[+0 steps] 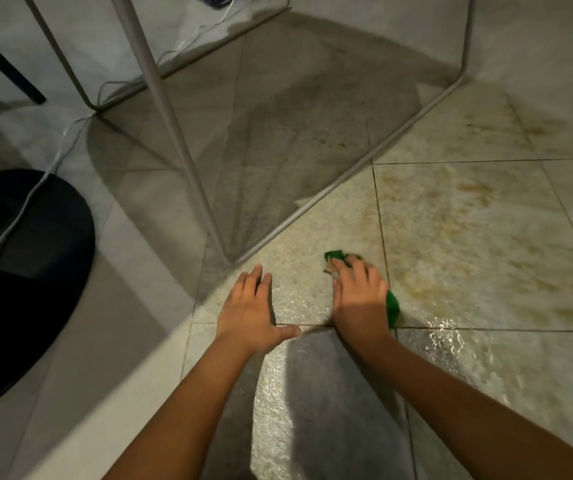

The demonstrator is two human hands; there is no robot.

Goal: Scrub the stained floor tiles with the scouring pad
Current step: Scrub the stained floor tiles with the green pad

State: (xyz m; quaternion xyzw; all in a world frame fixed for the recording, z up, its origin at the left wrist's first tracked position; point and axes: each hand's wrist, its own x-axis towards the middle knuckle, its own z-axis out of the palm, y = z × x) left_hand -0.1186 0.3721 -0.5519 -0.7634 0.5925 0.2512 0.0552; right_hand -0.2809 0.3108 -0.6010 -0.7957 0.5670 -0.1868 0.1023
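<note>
Down on the wet, glossy beige floor tiles [468, 216], streaked with brown stains, the right hand [359, 292] gripped a crumpled green scouring pad [393, 306], fingers bent over it, pressing it onto a tile beside a grout line. The left hand [250, 306] lay flat near it, fingers straight, thumb spread. Thin grey metal frame legs [174, 133] stood beyond, and a white cable [18, 213] trailed over a dark round object [35, 271] at the left.
</note>
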